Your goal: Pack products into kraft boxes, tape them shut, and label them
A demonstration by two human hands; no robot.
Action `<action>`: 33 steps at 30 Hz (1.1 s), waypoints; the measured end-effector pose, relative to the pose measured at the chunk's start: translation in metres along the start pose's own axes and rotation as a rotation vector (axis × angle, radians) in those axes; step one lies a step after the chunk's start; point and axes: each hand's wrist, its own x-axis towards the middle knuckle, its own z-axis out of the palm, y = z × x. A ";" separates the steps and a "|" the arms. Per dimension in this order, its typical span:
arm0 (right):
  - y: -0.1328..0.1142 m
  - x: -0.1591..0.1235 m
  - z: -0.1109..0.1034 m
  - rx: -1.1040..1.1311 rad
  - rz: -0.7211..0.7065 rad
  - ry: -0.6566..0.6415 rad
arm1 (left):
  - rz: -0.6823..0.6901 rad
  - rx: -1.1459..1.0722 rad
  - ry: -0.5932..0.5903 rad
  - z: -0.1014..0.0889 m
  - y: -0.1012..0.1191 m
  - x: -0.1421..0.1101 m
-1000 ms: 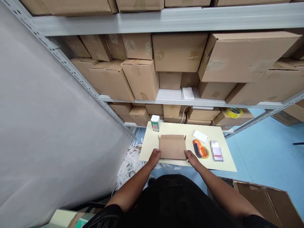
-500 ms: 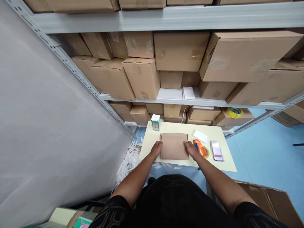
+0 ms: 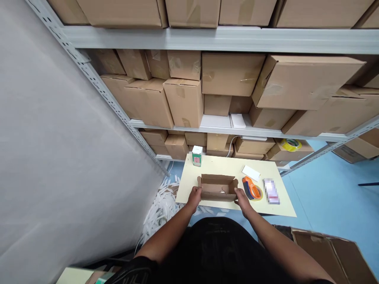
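Observation:
Between my hands a small brown cardboard box [image 3: 217,196] stands at the front of the cream table [image 3: 185,189], with its top open toward me. My left hand [image 3: 194,197] grips its left end, and my right hand [image 3: 242,200] grips the right end. Inside the box a small pale spot shows, too small to name. Just right of my right hand lies an orange tape dispenser [image 3: 251,188] with a roll of tape. A white flat box [image 3: 251,172] is behind the dispenser. At the table's back left stands a green and white carton [image 3: 197,156].
A blurred-out flat item [image 3: 271,191] lies on the table's right side. Metal shelves [image 3: 189,39] full of cardboard boxes rise behind it. Yellow tape [image 3: 291,144] rests on a lower box. White paper strips [image 3: 161,205] heap on the floor at left; an open carton [image 3: 331,252] stands at lower right.
The cardboard piece showed a flat, closed face before; now the box is open at the top and its inside shows. Both hands stay at its ends. The camera view has shifted slightly.

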 end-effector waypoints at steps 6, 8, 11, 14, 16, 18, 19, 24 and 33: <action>-0.001 -0.005 0.002 0.113 0.012 0.018 | -0.020 -0.097 -0.130 -0.009 -0.001 -0.003; -0.001 -0.005 0.002 0.135 -0.007 0.009 | -0.025 -0.144 -0.190 -0.012 -0.002 -0.001; -0.001 -0.004 0.002 0.157 -0.053 -0.008 | -0.037 -0.158 -0.225 -0.015 -0.002 0.003; -0.002 -0.002 0.001 0.168 -0.072 -0.002 | -0.031 -0.103 -0.233 -0.017 0.000 0.005; -0.002 0.000 0.001 0.158 -0.068 0.024 | -0.026 -0.058 -0.228 -0.018 0.001 0.004; -0.003 0.000 0.001 0.145 -0.069 0.045 | -0.018 -0.026 -0.214 -0.019 0.001 0.003; -0.004 0.000 0.001 0.138 -0.070 0.049 | -0.006 -0.018 -0.209 -0.019 0.001 0.003; -0.019 0.002 0.004 0.071 -0.073 -0.030 | 0.081 -0.051 -0.121 -0.022 0.007 0.000; -0.078 0.032 -0.002 -0.065 -0.135 -0.345 | 0.060 -0.185 0.238 -0.004 0.027 -0.036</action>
